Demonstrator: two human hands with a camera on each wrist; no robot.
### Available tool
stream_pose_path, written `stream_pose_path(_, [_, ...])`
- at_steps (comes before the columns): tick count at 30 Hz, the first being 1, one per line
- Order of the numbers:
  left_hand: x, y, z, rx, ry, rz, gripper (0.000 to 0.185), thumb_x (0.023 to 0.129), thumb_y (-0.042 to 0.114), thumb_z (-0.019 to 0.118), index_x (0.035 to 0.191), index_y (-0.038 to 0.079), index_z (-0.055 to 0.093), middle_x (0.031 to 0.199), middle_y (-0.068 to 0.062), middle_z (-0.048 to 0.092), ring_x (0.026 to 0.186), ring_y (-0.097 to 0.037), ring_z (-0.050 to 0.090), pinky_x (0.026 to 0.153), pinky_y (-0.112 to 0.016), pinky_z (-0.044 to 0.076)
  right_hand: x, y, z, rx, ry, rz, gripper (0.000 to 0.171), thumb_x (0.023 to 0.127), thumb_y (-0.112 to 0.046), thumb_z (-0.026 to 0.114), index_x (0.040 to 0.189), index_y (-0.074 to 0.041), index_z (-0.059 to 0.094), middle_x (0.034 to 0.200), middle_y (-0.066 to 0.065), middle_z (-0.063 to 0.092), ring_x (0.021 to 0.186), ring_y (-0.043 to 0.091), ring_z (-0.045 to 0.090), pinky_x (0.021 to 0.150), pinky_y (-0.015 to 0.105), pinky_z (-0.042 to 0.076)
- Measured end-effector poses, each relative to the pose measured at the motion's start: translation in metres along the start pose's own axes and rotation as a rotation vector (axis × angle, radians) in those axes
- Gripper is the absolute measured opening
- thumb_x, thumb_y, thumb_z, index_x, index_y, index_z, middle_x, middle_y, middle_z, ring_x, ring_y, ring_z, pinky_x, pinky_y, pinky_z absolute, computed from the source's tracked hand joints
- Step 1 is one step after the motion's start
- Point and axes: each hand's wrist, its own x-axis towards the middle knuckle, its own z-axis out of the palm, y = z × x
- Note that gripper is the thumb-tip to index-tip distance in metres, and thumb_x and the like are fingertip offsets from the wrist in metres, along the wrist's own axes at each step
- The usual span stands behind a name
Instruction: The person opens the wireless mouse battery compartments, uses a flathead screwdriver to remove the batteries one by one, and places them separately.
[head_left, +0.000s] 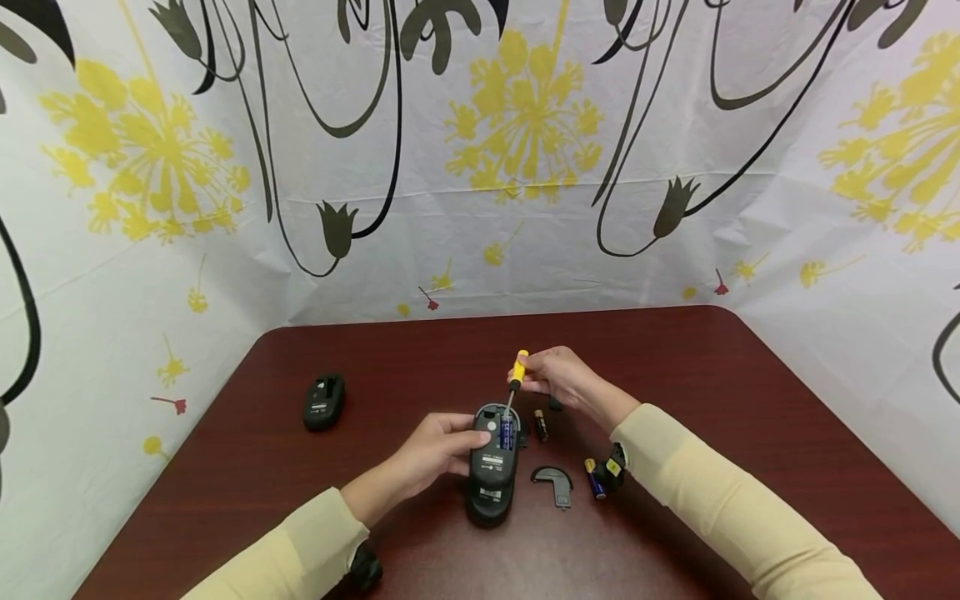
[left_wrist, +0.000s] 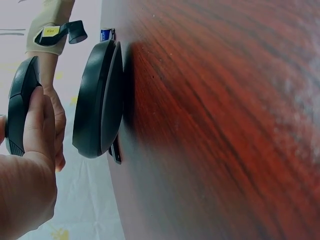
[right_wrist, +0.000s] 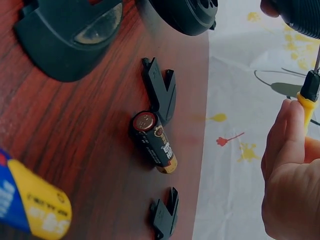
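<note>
My left hand (head_left: 438,450) grips a black computer mouse (head_left: 491,473), underside up, its battery compartment uncovered. A blue battery (head_left: 507,433) lies inside. In my right hand (head_left: 564,379) is a small screwdriver (head_left: 521,367) with a yellow handle, pinched by the fingers and pointing down. Its tip is at the top end of the compartment; exact contact is too small to tell. The left wrist view shows the held mouse (left_wrist: 22,105) raised off the table, beside a second mouse (left_wrist: 97,100) that rests there.
Right of the mice lie a curved battery cover (head_left: 553,482), a black-and-gold battery (head_left: 541,425) and a blue-and-yellow battery (head_left: 592,479). Two smaller covers, one a forked cover (right_wrist: 162,90), appear in the right wrist view. Another mouse (head_left: 324,402) sits far left on the table (head_left: 405,358).
</note>
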Motion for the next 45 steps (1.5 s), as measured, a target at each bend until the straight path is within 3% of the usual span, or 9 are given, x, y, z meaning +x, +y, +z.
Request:
stream_pose_path(9, [0.0, 0.0, 0.001, 0.016, -0.004, 0.0, 0.043, 0.094, 0.011, 0.063, 0.129, -0.012, 0.054, 0.11, -0.022, 0.067, 0.093, -0.024, 0.068, 0.076, -0.041, 0.057, 0.002, 0.004, 0.001, 0.016, -0.014, 0.006, 0.042, 0.104, -0.007, 0.045, 0.135, 0.019, 0.038, 0.088, 0.014, 0.067, 0.076, 0.015, 0.068, 0.072, 0.023, 0.056])
stream_pose_path(17, [0.0, -0.002, 0.0, 0.011, -0.004, -0.002, 0.043, 0.094, 0.01, 0.062, 0.13, -0.012, 0.053, 0.11, -0.022, 0.067, 0.093, -0.025, 0.068, 0.076, -0.041, 0.057, 0.001, 0.004, 0.004, -0.002, -0.021, 0.016, 0.037, 0.103, -0.01, 0.048, 0.128, 0.017, 0.049, 0.089, 0.014, 0.069, 0.075, 0.015, 0.068, 0.072, 0.024, 0.056])
stream_pose_path(26, [0.002, 0.001, 0.0, 0.012, 0.009, -0.019, 0.044, 0.094, 0.012, 0.063, 0.13, -0.011, 0.054, 0.11, -0.021, 0.067, 0.093, -0.024, 0.068, 0.077, -0.042, 0.057, -0.003, -0.002, 0.003, 0.047, 0.011, 0.021, 0.044, 0.104, -0.013, 0.047, 0.136, 0.016, 0.041, 0.092, 0.013, 0.069, 0.08, 0.015, 0.069, 0.076, 0.024, 0.055])
stream_pose_path(34, [0.002, 0.003, -0.001, 0.007, 0.016, -0.027, 0.045, 0.094, 0.013, 0.063, 0.131, -0.01, 0.054, 0.11, -0.021, 0.067, 0.093, -0.024, 0.068, 0.077, -0.042, 0.057, -0.008, -0.009, 0.002, 0.039, 0.012, -0.031, 0.039, 0.103, -0.015, 0.05, 0.13, 0.013, 0.049, 0.098, 0.014, 0.069, 0.086, 0.015, 0.069, 0.077, 0.024, 0.055])
stream_pose_path(45, [0.002, 0.003, -0.003, -0.012, 0.031, -0.012, 0.045, 0.094, 0.013, 0.064, 0.13, -0.011, 0.054, 0.111, -0.022, 0.067, 0.093, -0.026, 0.068, 0.078, -0.042, 0.057, -0.022, -0.033, -0.01, 0.11, 0.025, -0.143, 0.036, 0.103, -0.016, 0.05, 0.13, 0.008, 0.047, 0.1, 0.009, 0.069, 0.093, 0.016, 0.068, 0.082, 0.028, 0.054])
